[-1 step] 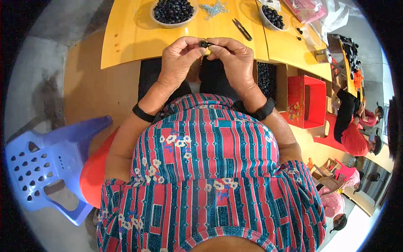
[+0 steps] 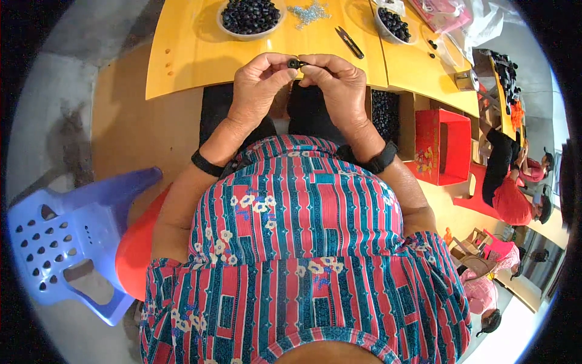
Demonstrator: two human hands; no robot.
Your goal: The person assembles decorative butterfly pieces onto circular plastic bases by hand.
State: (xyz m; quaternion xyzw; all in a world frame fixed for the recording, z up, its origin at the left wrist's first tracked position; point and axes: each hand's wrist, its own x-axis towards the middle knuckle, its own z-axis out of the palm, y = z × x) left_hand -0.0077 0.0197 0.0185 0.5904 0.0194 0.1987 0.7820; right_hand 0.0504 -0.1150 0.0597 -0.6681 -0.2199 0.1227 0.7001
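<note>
Pinching a small black ring-shaped part (image 2: 294, 63) between them, the left hand (image 2: 260, 82) and the right hand (image 2: 339, 82) met just above the near edge of the yellow counter (image 2: 188, 54). The left hand's thumb and forefinger were closed on the part from its own side, and the right hand's fingertips (image 2: 308, 65) were closed against it from the other, so that both hands were clamped on the same piece, touching one another at the tips. The part sat in the air over the person's lap, close to the counter's edge rather than lying on it.

Each wrist wore a dark band (image 2: 206, 164), and the forearms came up out of a striped red and teal shirt (image 2: 303, 242) with small flowers.

On the counter beyond the hands stood a pale bowl (image 2: 225, 29) filled with black parts of the same kind. Just right of it lay a loose heap of small silvery metal pieces (image 2: 308, 12), and nearer the hands a pair of dark thread snips (image 2: 350, 41). A second bowl of black parts (image 2: 383, 27) stood further right.

Below the counter on the right sat an open red box (image 2: 442, 145). A blue plastic chair (image 2: 66, 236) stood at the person's left, beside the red stool (image 2: 136, 249) under the person. Other people (image 2: 509, 188) were seated well apart at the far right.
</note>
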